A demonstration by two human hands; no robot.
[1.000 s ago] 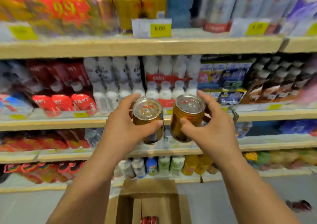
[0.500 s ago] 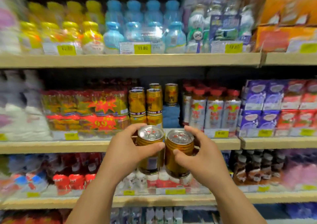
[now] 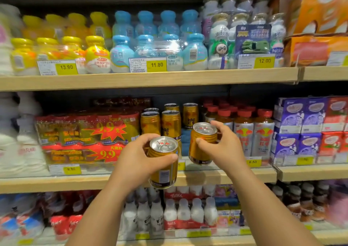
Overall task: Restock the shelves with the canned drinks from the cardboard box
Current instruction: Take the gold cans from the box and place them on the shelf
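Note:
My left hand (image 3: 136, 160) grips a gold drink can (image 3: 163, 162) with a silver top, held upright in front of the middle shelf's edge. My right hand (image 3: 224, 147) grips a second gold can (image 3: 203, 144), a bit higher and further in, over the shelf's front. Behind them several matching gold cans (image 3: 170, 122) stand stacked on the middle shelf (image 3: 226, 176). The cardboard box is out of view.
Red and gold wrapped multipacks (image 3: 84, 138) sit left of the gold cans. Red-capped bottles (image 3: 252, 130) stand right of them, then purple and red cartons (image 3: 308, 127). The upper shelf (image 3: 150, 79) holds yellow and blue bottles. White bottles (image 3: 169, 211) fill the shelf below.
The view has lifted from the box and lower shelves to the middle shelf. Both hands have carried their cans up, and the right can has moved ahead towards the stacked gold cans.

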